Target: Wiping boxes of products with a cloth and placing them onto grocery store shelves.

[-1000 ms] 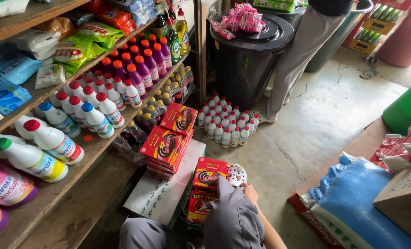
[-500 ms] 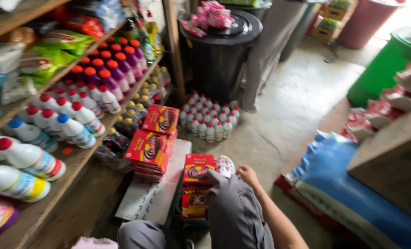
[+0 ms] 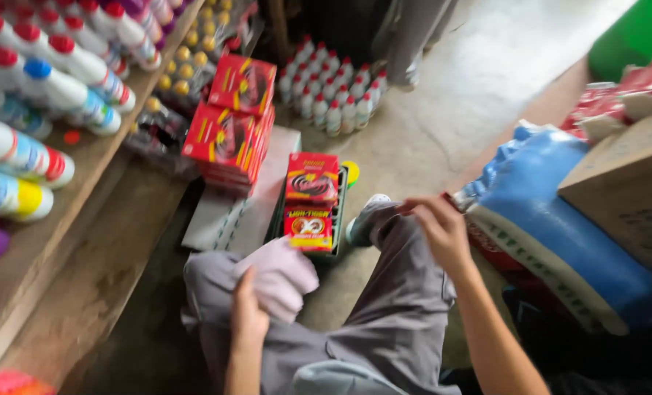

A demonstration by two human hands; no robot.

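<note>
Far left: slanted wooden shelf (image 3: 63, 241) carrying rows of white plastic bottles with red and blue caps (image 3: 55, 66), lying on their sides, labels blurred. Just right of the shelf edge, small yellow-capped bottles (image 3: 183, 66) packed close together.

Next over: stack of red cardboard boxes with black-and-yellow coil print (image 3: 231, 124) sitting on a flat pale cardboard sheet (image 3: 231, 216) on the concrete floor (image 3: 443, 124). Top box tilted.

Bottom centre-left: left hand (image 3: 249, 318) closed around a crumpled pale lilac cloth (image 3: 282, 276), pressing it on the person's grey-trousered left knee. Cloth sits just below the crate, apart from it.

Centre: dark green plastic crate (image 3: 339, 212) holding two more red coil-print boxes (image 3: 311, 197), one behind the other. Behind that, cluster of small white bottles with red caps (image 3: 333, 91) standing upright on the floor, near another person's grey trouser leg (image 3: 414, 36).

Right of centre: right hand (image 3: 436, 227), fingers loosely curled, resting over the right knee; looks to be pinching something small and red at the fingertips, too blurred to tell what. Grey-and-white shoe (image 3: 362, 219) just left of it.

Right: big blue woven sack (image 3: 560, 227) touching near the right hand, brown cardboard carton (image 3: 626, 183) on top. Red packets (image 3: 618, 95) behind, green plastic drum (image 3: 633, 36) top right.
</note>
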